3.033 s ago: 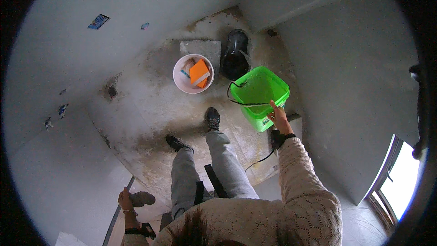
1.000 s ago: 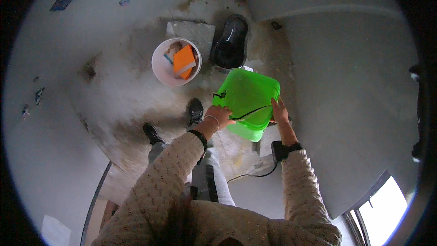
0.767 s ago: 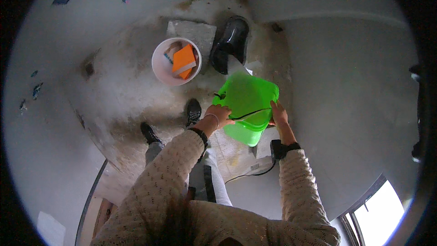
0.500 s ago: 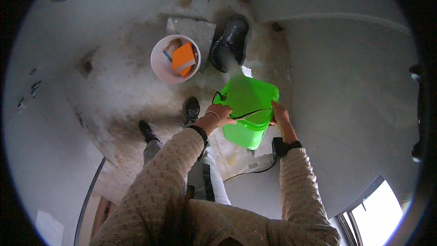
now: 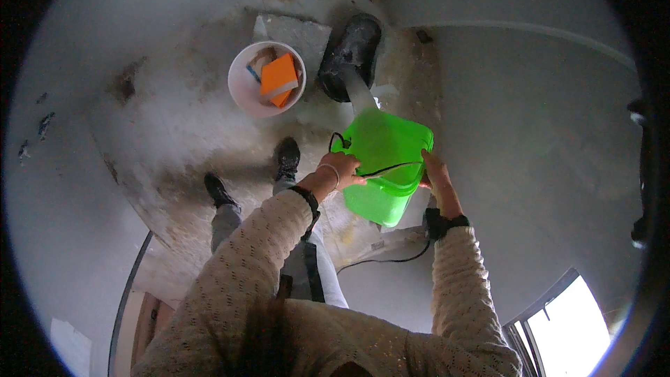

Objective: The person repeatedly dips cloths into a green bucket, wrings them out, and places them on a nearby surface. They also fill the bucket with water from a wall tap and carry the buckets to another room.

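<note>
A bright green square-cornered bucket (image 5: pixel 380 199) is tilted away from me in both hands. From its far lip a greyish stream (image 5: pixel 359 91) runs into an oval black tub (image 5: pixel 361 31) on the floor; whether liquid or powder I cannot tell. My left hand (image 5: pixel 342 169) is closed on the bucket's near left side, beside its thin handle (image 5: pixel 391 169). At the right edge, my right hand (image 5: pixel 437 173) grips the bucket wall, some fingers hidden behind it. The bucket's inside looks hazy.
Left of the tub stands a white bucket (image 5: pixel 241 91) holding an orange block (image 5: pixel 279 77) and other items. A grey slab (image 5: pixel 303 28) lies behind it. Grey walls curve around the stained floor. A black cord (image 5: pixel 377 262) runs near my right wrist. My feet stand left of the green bucket.
The green bucket has moved slightly right, still tilted with both hands on it. The greyish stream shows longer and clearer. The view has shifted a little.
</note>
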`<control>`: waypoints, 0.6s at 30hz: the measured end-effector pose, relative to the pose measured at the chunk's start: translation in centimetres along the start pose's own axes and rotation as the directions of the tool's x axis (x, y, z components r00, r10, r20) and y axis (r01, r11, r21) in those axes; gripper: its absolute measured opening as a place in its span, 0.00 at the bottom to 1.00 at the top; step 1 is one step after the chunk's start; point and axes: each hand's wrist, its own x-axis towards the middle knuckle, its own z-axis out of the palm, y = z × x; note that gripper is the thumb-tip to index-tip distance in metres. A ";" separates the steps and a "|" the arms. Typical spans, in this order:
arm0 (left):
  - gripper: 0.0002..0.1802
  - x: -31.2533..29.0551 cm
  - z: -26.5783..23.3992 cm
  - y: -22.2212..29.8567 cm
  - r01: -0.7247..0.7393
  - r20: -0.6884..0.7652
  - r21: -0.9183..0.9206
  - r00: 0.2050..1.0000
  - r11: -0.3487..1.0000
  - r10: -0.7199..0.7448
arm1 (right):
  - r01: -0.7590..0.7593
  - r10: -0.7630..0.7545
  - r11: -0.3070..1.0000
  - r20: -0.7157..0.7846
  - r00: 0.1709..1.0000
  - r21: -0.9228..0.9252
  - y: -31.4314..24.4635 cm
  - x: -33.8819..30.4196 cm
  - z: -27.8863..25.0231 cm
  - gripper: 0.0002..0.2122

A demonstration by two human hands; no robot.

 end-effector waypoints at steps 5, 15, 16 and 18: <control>0.30 -0.4 0.1 -0.1 -0.002 -0.042 -0.020 0.999 1.000 0.002 | -0.040 0.040 0.999 0.017 0.999 0.025 -1.2 -0.2 -0.2 0.23; 0.29 -0.7 0.4 0.5 -0.034 -0.131 0.069 0.991 0.997 0.042 | -0.071 0.073 0.994 -0.016 0.997 0.089 -5.4 -4.3 0.2 0.20; 0.29 -0.7 0.2 0.5 -0.033 -0.163 0.058 0.986 0.998 0.042 | -0.068 0.070 0.993 -0.021 0.997 0.094 -5.7 -4.5 0.1 0.19; 0.29 -0.7 -0.2 0.4 -0.034 -0.139 0.017 0.990 0.999 0.036 | -0.080 0.081 0.995 -0.016 0.997 0.063 -6.1 -4.5 -0.1 0.19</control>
